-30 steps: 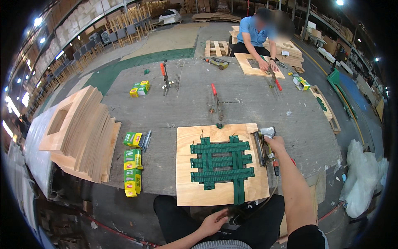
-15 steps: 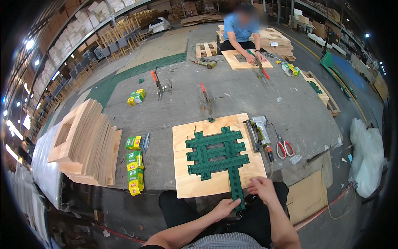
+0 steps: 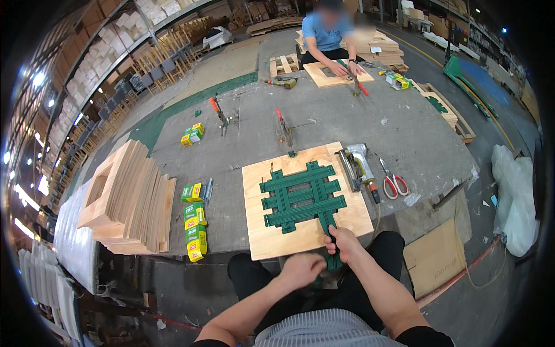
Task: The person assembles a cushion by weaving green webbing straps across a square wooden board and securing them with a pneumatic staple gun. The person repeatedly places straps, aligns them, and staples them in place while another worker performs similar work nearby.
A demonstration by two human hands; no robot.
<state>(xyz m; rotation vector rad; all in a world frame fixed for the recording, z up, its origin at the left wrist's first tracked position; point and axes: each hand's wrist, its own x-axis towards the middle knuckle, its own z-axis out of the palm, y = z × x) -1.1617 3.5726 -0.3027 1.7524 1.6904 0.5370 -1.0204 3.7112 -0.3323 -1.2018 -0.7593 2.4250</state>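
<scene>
Head view: green webbing (image 3: 302, 196) is lying woven in a lattice across the plywood seat frame (image 3: 304, 199), so the weave looks mostly done; one strap tail is hanging over the near edge, unfastened as far as I can judge. The right hand (image 3: 343, 243) is pinching that tail at the edge. The left hand (image 3: 302, 269) is curling loosely just below, grip unclear. The stapler (image 3: 358, 165) and scissors (image 3: 393, 182) are lying right of the frame; the yellow-green boxes (image 3: 195, 222) are sitting well left, leaving open floor between.

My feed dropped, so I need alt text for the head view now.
The person's right hand grips a green webbing strap woven across a square plywood panel; the left hand hovers at the panel's near edge. A grey staple gun and red-handled scissors lie beside it.
</scene>
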